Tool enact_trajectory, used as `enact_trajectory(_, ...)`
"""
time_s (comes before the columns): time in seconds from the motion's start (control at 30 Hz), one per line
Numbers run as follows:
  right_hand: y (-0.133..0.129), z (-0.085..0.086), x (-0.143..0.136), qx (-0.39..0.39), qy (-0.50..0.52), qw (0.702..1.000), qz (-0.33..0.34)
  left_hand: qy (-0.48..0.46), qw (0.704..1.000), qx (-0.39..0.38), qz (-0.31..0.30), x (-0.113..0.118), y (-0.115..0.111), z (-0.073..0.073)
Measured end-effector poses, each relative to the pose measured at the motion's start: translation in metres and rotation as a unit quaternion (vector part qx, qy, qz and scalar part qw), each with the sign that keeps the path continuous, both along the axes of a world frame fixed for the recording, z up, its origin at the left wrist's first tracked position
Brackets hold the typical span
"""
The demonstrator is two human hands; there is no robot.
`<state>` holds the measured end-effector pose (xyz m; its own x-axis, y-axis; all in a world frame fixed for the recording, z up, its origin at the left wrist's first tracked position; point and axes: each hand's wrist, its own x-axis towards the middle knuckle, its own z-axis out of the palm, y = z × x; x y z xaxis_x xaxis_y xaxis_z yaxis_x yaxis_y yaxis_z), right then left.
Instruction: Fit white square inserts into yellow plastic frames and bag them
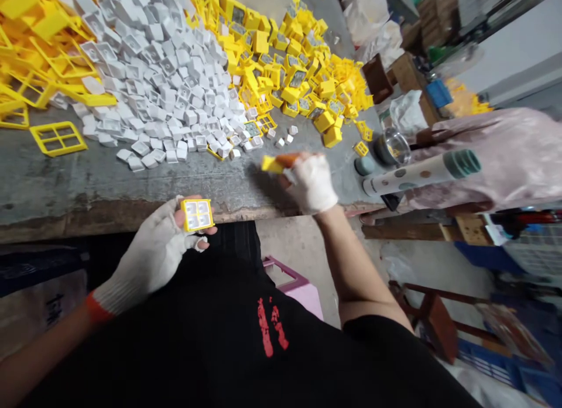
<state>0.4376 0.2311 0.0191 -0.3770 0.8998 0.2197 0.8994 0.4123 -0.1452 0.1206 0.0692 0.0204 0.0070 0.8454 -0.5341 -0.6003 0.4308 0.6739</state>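
My left hand (160, 238), in a white knit glove with bare fingertips, grips a small yellow frame (186, 216) whose four openings are filled with white pieces. It is held at the table's front edge. Over the tabletop, my right hand (311, 182), gloved the same way, is closed around a yellow plastic piece (272, 164) that sticks out to the left; its exact kind is blurred. Just beyond the hands spreads a heap of small white plastic caps (175, 92). Several loose white caps (280, 142) lie near my right hand.
Empty yellow four-pane frames (59, 139) are piled at the left. Yellow blocks (298, 74) with grey-patterned faces heap at the back right. A white bottle (408, 172) with a green end and a round clear container (393, 146) sit at the table's right end. A pink stool (302, 291) is below.
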Motion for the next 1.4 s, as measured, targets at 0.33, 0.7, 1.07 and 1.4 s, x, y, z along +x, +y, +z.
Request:
enact_trajectory(0.33, -0.048, -0.012, -0.008, -0.084, 0.015, 0.996, -0.012, -0.031, 0.999, 0.037, 0.022, 0.003, -0.013, -0.006)
enact_trajectory(0.7, -0.082, 0.029, -0.071, -0.062, 0.120, 0.964, 0.227, -0.075, 0.996, 0.057, 0.001, 0.000, -0.024, -0.006)
enact_trajectory(1.07, -0.086, 0.034, -0.093, -0.087, 0.179, 0.924, 0.327, -0.088, 0.994, 0.058, 0.000, 0.002, -0.025, -0.003)
enact_trajectory(1.4, -0.095, 0.031, -0.095, -0.042, 0.156, 0.909, 0.384, -0.018, 0.995, 0.099, -0.017, 0.001, -0.033, -0.009)
